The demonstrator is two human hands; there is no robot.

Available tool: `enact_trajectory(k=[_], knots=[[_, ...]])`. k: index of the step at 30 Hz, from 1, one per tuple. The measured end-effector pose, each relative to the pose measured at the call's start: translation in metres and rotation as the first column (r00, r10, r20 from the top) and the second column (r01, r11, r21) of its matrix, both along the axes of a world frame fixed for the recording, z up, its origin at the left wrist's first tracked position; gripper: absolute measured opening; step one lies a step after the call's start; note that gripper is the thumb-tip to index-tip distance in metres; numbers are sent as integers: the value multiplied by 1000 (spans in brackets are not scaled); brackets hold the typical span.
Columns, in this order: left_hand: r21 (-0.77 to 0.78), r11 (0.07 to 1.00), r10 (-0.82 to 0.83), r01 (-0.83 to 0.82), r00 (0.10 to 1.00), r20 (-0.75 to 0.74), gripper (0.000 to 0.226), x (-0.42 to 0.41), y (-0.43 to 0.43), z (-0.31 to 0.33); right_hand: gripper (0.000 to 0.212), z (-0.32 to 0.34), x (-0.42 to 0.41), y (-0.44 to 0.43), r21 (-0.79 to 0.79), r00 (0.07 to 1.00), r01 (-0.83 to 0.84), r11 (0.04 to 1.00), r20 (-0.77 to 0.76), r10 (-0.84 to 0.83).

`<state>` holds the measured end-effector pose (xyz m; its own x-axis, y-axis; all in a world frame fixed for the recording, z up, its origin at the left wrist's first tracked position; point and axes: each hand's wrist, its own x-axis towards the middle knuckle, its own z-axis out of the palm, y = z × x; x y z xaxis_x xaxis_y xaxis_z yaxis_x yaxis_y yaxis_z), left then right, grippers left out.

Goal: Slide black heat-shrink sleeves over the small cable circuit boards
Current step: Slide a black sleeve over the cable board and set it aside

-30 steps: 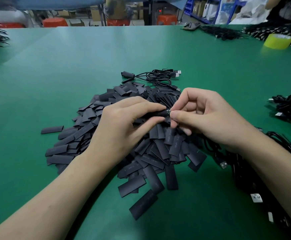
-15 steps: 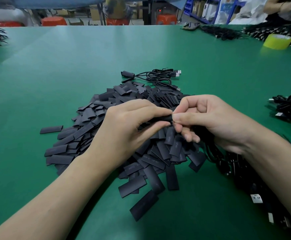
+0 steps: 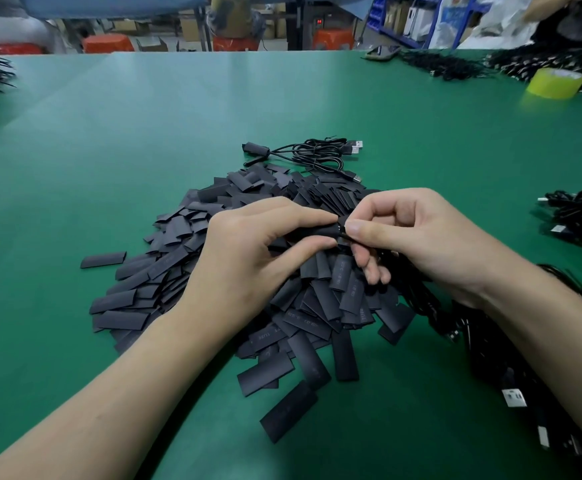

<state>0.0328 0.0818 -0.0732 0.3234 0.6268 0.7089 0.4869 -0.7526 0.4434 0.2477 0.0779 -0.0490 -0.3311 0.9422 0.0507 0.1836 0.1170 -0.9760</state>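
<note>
My left hand (image 3: 248, 251) pinches a matte black, flattened heat-shrink sleeve (image 3: 313, 231) between thumb and forefinger. My right hand (image 3: 417, 237) pinches the small cable circuit board (image 3: 341, 229), barely showing at the sleeve's right mouth. Both hover above the heap of loose black sleeves (image 3: 317, 313) mid-way across the green counter (image 3: 144, 133), with tangled black cables (image 3: 490, 344) along its right edge, a yellow tape roll (image 3: 556, 83) near its far right corner, and shelving beyond.

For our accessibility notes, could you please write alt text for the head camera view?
The person's left hand and right hand pinch one black heat-shrink sleeve between them above a heap of flat black sleeves on a green table. Coiled black USB cables lie beyond the heap and at right.
</note>
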Motion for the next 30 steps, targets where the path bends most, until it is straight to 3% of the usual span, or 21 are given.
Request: enact_trajectory(k=[9, 14, 17, 23, 30], knots=[[-8, 1000, -14, 14, 1000, -10, 20, 2, -1, 0, 16, -4, -2, 0, -6, 1000, -24, 1000, -11, 24], [-56, 989, 142, -136, 983, 120, 32, 3, -2, 4, 16, -4, -2, 1, -22, 996, 27, 999, -85, -29], [-99, 978, 202, -186, 959, 196, 28, 3, -2, 6, 19, -4, -1, 2, -25, 995, 48, 999, -90, -50], [-146, 966, 238, -211, 951, 198, 23, 7, -5, 3, 19, -4, -2, 0, -30, 996, 49, 998, -70, -51], [-166, 969, 209, -181, 963, 172, 47, 11, -5, 2, 18, -4, -9, -2, -41, 996, 30, 999, -88, -34]])
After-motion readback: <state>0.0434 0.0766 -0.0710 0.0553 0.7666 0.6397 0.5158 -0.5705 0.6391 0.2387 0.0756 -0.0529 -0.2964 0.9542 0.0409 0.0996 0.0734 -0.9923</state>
